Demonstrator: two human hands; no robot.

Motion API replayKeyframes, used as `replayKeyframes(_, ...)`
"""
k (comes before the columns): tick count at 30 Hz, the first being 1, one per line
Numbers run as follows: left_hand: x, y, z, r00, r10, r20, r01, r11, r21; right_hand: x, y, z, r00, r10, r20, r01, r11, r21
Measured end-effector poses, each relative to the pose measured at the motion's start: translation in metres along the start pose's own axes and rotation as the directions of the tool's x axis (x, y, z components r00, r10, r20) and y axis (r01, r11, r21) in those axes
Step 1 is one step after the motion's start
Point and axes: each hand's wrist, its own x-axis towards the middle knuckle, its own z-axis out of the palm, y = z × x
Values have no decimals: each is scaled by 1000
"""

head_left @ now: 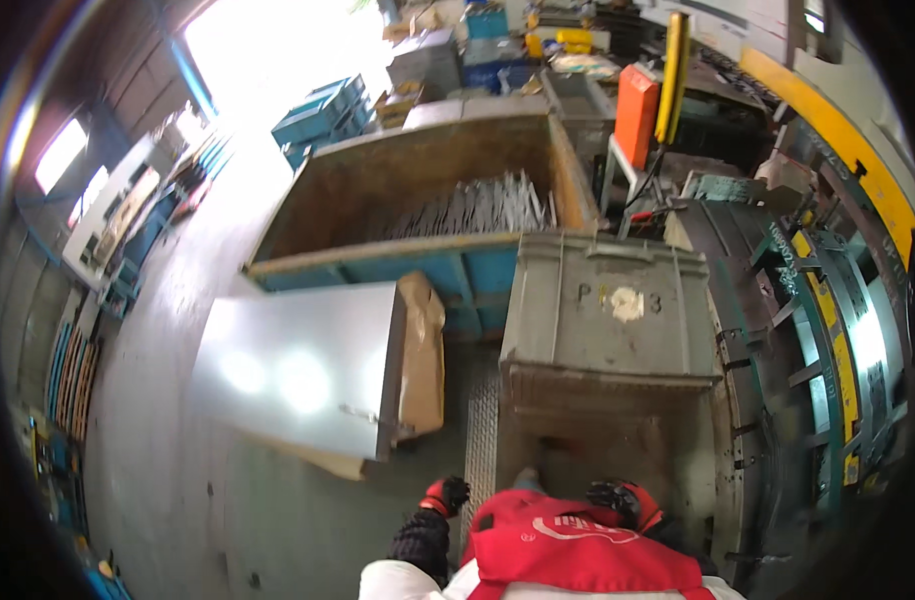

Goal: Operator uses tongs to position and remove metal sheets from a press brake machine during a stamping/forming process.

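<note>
My left hand (446,495), in a red and black glove, hangs beside the red apron (568,550) with its fingers curled in and nothing visible in them. My right hand (628,504), gloved alike, is held in front of the apron; its fingers look bent together and no object shows in it. Ahead of my right hand stands a grey plastic crate (608,310) on a brownish surface. To the left lies a stack of shiny metal sheets (293,350), apart from my left hand, with brown wrapping paper (420,350) along its right side.
A large blue, rusty bin (418,262) holding metal strips (478,208) stands ahead. Blue crates (323,115) are behind it. A machine with a yellow-striped bar (833,340) runs along the right. An orange box (635,115) and yellow post (672,80) rise at the far right.
</note>
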Motion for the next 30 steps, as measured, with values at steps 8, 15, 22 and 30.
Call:
replayKeyframes(8, -98, 67, 19, 336, -754, 565, 260, -502, -825, -3, 7, 30, 992, 121, 34, -116, 986, -120)
replayKeyframes(15, -107, 68, 30, 191, -749, 634, 132, -620, -773, 11, 27, 22, 725, -116, 679, 689, 148, -710)
replayKeyframes(22, -160, -19, 102, 717, -639, 279, 498, 188, -847, 121, 106, 22, 885, 456, 93, -460, 887, 28)
replayKeyframes(30, -141, -15, 56, 343, -769, 539, 132, -529, -838, 348, 200, 69, 963, 257, 85, -109, 655, -747)
